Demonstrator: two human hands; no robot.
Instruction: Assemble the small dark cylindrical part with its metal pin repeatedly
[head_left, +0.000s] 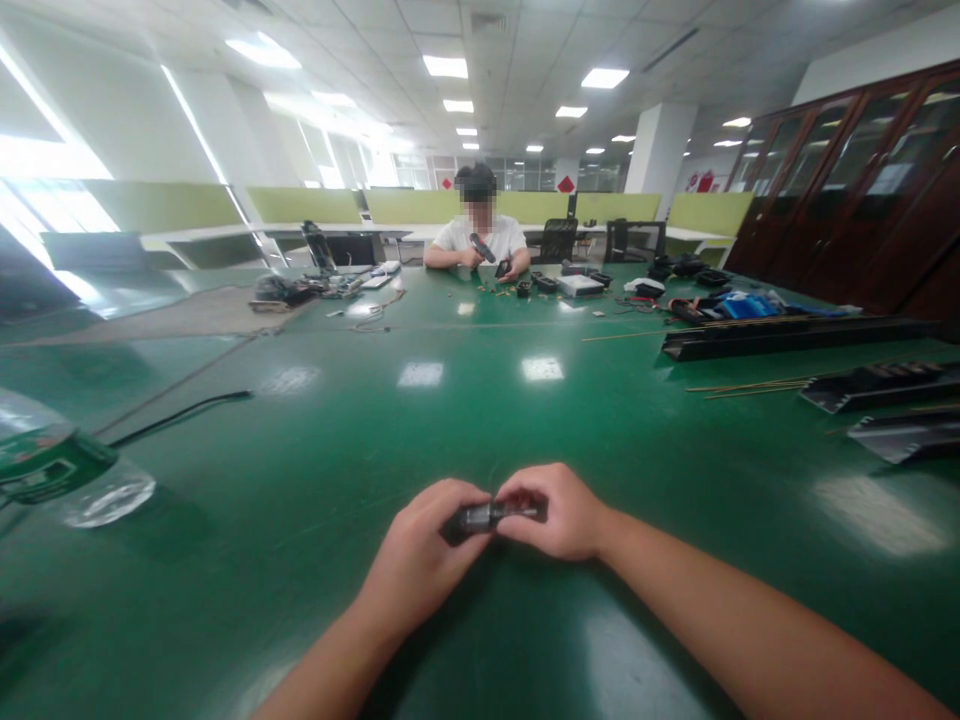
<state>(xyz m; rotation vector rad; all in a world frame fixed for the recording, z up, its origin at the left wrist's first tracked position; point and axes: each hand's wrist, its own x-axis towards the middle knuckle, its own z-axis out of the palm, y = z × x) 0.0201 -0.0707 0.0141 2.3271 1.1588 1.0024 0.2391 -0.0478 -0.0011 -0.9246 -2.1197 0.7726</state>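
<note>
Between my hands, low in the middle of the view, lies a dark cylindrical part point(476, 518) with a shiny grey section; its exact kind is unclear. My left hand point(424, 545) is closed round its left end, thumb and fingers on opposite sides. At the other end, my right hand point(562, 512) pinches it, and something reddish-brown shows between those fingers. Both palms hide portions of the part. The hands nearly touch at the fingertips, just over the green tabletop point(337, 450).
A clear water bottle point(112, 490) with a green label lies at the left, near a black cable point(180, 415). Black metal channels point(780, 338) and thin rods point(750, 387) lie at the right. Across the table sits a person point(480, 235) holding dark parts, with electronics point(289, 290) nearby.
</note>
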